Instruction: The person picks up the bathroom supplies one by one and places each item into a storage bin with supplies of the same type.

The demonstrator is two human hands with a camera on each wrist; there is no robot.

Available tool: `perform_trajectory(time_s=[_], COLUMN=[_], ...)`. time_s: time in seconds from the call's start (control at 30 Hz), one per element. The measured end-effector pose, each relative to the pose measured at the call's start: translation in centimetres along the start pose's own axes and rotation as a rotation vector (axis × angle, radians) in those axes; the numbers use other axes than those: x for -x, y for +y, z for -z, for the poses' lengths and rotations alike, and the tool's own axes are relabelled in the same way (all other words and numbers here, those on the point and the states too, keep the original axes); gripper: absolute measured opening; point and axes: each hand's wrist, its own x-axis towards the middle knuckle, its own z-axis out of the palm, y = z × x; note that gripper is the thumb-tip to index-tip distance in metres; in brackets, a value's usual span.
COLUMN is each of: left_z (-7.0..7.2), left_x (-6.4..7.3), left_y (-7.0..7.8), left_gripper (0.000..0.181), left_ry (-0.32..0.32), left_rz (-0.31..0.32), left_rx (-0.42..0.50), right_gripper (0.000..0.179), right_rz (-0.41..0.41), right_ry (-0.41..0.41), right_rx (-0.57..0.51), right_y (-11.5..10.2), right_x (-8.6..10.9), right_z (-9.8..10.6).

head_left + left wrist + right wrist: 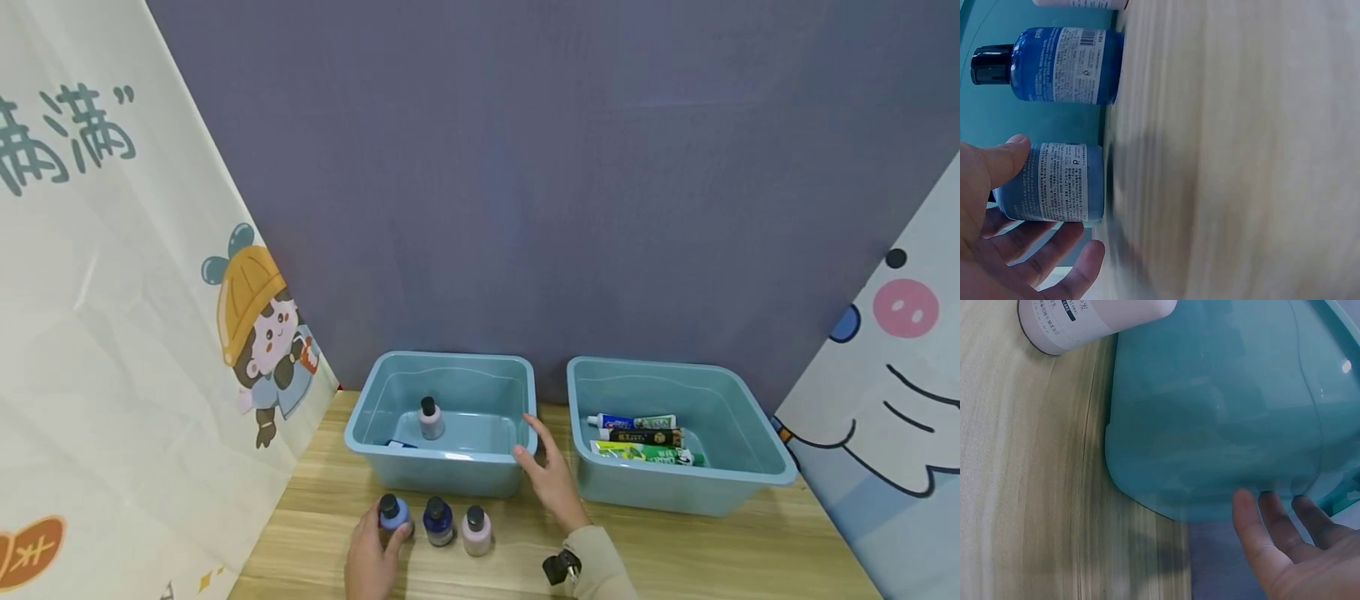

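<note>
Gripping a periwinkle-blue plastic bottle with a black cap (396, 518), the left hand (371, 556) sets thumb and fingers on opposite sides of its body. The bottle is upright, nearer the left edge than the right of the wood-grain table (675, 558), just before the front left corner of the left teal plastic bin (450, 475); whether its base touches the wood is hard to tell. Holding well here likely means even pressure below the cap, clear of the glossy dark-blue bottle (438, 527) beside it. Next along stands a pale pink bottle (477, 535). The right hand (553, 477), fingers nearly straight and gripping nothing, is at the bin's front right corner; light contact there should suffice to steady it. Inside stands a pale black-capped bottle (431, 424). A second teal bin (652, 493) holds toothpaste tubes (641, 436).
</note>
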Motion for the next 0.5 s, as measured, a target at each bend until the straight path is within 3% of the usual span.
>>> perform_trajectory(time_s=[0.5], left_z=[1.2], left_x=[-0.4], left_y=[1.0], left_gripper=[0.052], left_ry=[0.076], left_rz=[-0.135], left_rx=[0.038], right_gripper=[0.065], right_rz=[-0.019], right_ry=[0.0], right_rx=[0.0], right_y=[0.1], right_x=[-0.1], right_z=[0.0])
